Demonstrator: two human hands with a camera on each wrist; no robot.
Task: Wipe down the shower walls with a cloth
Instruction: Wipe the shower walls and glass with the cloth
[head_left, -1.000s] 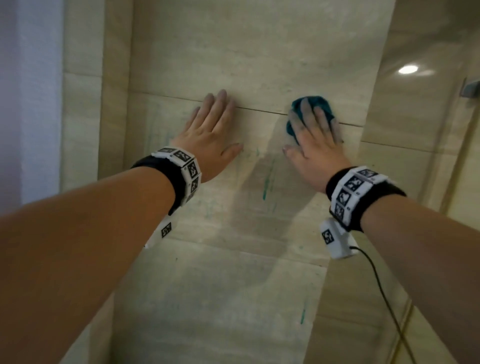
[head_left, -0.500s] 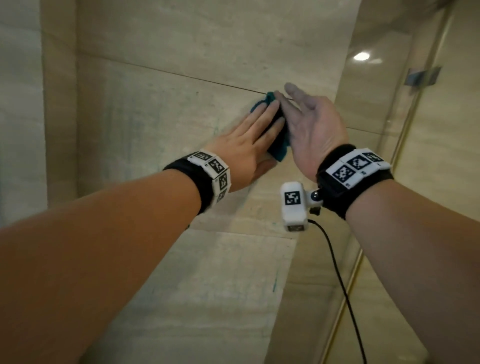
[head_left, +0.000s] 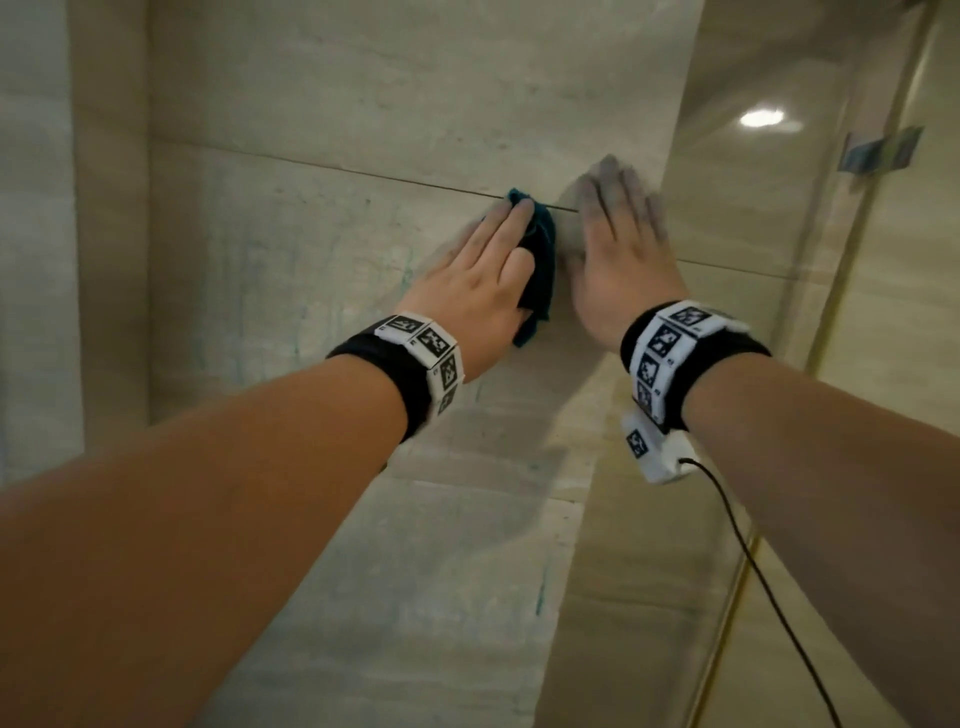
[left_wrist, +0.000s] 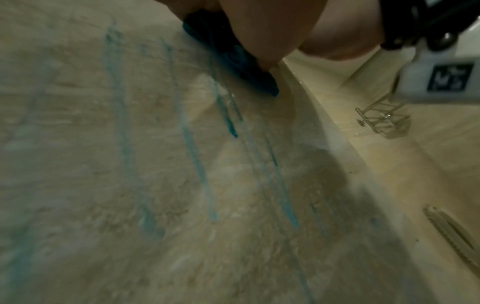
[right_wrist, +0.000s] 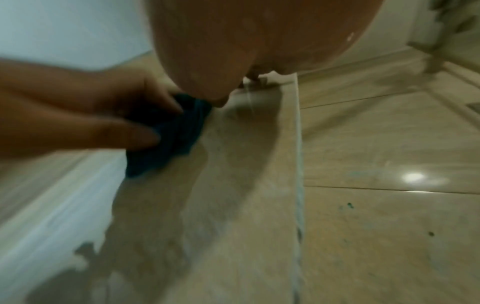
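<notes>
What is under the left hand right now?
The teal cloth lies under the left hand, pressed flat to the shower wall. Its edges show beside the fingers and thumb; the tile directly beneath it is covered.

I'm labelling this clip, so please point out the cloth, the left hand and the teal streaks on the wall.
cloth (head_left: 543, 249): head view, on the teal fold showing beside the thumb.
left hand (head_left: 475, 291): head view, on the back of the hand.
teal streaks (left_wrist: 200, 174): left wrist view, midway down one long streak.
</notes>
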